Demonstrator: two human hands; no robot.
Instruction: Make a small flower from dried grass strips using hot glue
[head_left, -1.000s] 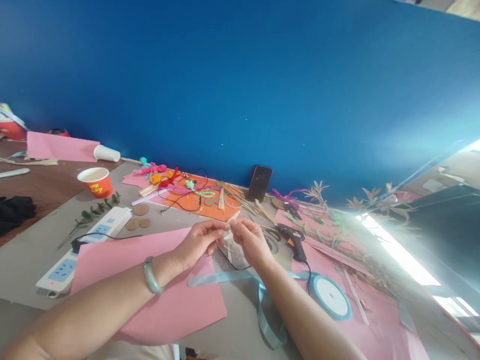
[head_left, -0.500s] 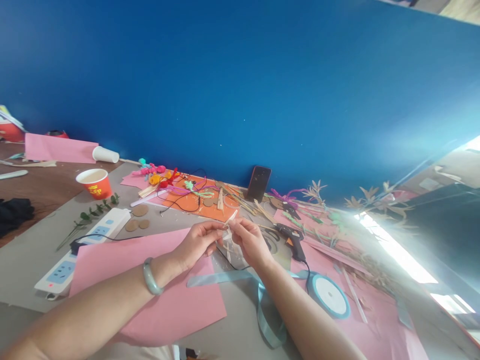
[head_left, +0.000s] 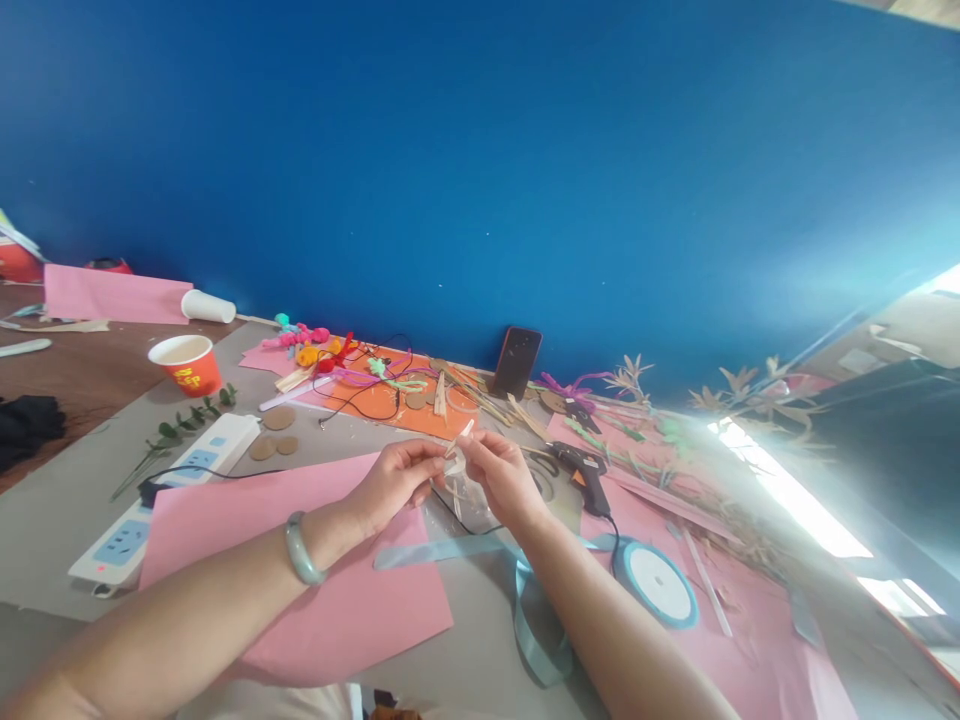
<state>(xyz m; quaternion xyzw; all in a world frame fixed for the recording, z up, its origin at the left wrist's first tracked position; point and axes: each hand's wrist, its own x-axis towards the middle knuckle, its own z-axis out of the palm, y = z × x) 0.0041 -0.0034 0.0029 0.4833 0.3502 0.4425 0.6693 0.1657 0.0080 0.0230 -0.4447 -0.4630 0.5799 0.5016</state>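
Observation:
My left hand (head_left: 405, 474) and my right hand (head_left: 498, 472) meet above the middle of the table, fingers pinched together. Between their fingertips is a small, thin pale strip (head_left: 463, 436); its exact kind is too small to make out. Below the fingers lies some clear, wrinkled material (head_left: 466, 492), partly hidden by the hands. A light blue ribbon (head_left: 435, 551) runs under my right forearm to its spool (head_left: 660, 584). Pink paper (head_left: 337, 610) lies beneath my left forearm, which wears a pale bangle (head_left: 303, 550).
A black glue gun (head_left: 583, 474) rests right of my right hand. A phone (head_left: 517, 362) leans against the blue wall. At left are a power strip (head_left: 120, 545), a red paper cup (head_left: 184, 366) and wooden discs (head_left: 279, 418). Orange paper (head_left: 375, 405) carries cords and sticks.
The view has shifted very slightly. Both hands keep their pinch on the pale strip in nearly the same place.

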